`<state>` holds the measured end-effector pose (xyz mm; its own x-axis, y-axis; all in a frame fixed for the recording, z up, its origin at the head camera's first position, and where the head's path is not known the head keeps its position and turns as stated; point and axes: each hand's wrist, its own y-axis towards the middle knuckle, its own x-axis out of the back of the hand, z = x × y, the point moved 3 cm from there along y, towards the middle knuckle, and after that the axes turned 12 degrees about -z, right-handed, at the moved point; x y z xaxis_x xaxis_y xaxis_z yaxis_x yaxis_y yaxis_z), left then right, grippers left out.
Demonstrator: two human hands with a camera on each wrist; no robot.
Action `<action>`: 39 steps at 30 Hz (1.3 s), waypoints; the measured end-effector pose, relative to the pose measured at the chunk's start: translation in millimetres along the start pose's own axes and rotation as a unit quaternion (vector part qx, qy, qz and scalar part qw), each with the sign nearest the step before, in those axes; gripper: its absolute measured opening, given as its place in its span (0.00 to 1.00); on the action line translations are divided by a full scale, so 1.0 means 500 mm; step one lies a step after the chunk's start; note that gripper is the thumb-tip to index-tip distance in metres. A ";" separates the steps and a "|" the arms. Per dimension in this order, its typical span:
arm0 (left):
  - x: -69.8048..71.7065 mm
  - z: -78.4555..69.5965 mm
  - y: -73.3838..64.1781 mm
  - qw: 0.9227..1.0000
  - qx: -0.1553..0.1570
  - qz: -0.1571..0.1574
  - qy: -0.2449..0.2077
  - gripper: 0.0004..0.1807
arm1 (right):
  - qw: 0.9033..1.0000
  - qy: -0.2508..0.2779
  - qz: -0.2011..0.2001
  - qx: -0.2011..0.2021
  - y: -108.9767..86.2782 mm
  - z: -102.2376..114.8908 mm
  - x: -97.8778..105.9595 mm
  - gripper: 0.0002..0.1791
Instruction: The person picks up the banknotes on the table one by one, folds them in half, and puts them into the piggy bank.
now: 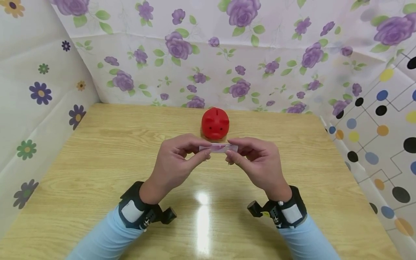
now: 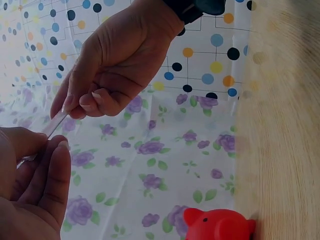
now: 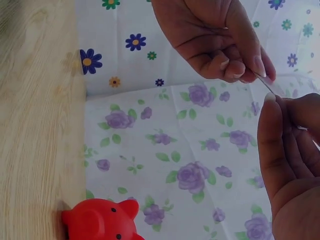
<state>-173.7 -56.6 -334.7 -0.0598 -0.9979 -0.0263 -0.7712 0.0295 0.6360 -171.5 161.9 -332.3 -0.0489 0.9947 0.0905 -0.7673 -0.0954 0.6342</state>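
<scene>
Between the two hands, a narrow, pale paper strip [image 1: 219, 147] with pink-purple marks is held up level above the table; it looks like a folded banknote, though its kind is not certain. My left hand [image 1: 177, 162] pinches its left end between thumb and fingers. The right hand [image 1: 256, 162] pinches the other end the same way. Just beyond the strip stands a red piggy bank [image 1: 215, 123], upright, its face toward me and a dark slot on its top. Neither hand touches it. In the left wrist view the strip [image 2: 56, 123] appears nearly edge-on.
A wooden table [image 1: 130, 122] lies under everything, with a bright glare streak near its front. Floral cloth [image 1: 182, 72] hangs along the back edge, and patterned cloths [image 1: 383, 144] stand at the sides. Each wrist wears a black strap with a small camera [image 1: 169, 215].
</scene>
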 end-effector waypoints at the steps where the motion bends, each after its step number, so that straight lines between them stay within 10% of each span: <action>1: 0.001 0.001 0.001 1.000 0.001 0.002 0.003 0.12 | 1.000 -0.001 0.001 -0.001 0.000 -0.001 0.001 0.16; 13: 0.007 0.016 0.009 0.997 0.064 0.013 0.045 0.11 | 0.998 -0.039 0.000 -0.051 0.007 -0.019 0.021 0.15; 22: 0.019 0.115 0.034 0.987 0.119 0.021 0.103 0.22 | 0.993 -0.095 -0.037 -0.054 0.038 -0.046 0.038 0.10; 30: -0.006 0.270 0.119 0.956 0.088 0.047 0.277 0.26 | 0.965 -0.251 -0.073 -0.029 0.153 -0.099 0.053 0.08; 39: -0.039 0.366 0.179 0.921 0.163 0.126 0.331 0.52 | 0.938 -0.323 -0.015 -0.129 0.245 -0.165 0.032 0.08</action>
<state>-357.7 -23.8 -418.4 0.0542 -0.7702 0.6355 -0.9411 0.1733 0.2902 -319.2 169.3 -316.5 0.3088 0.7587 0.5736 -0.8952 0.0279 0.4449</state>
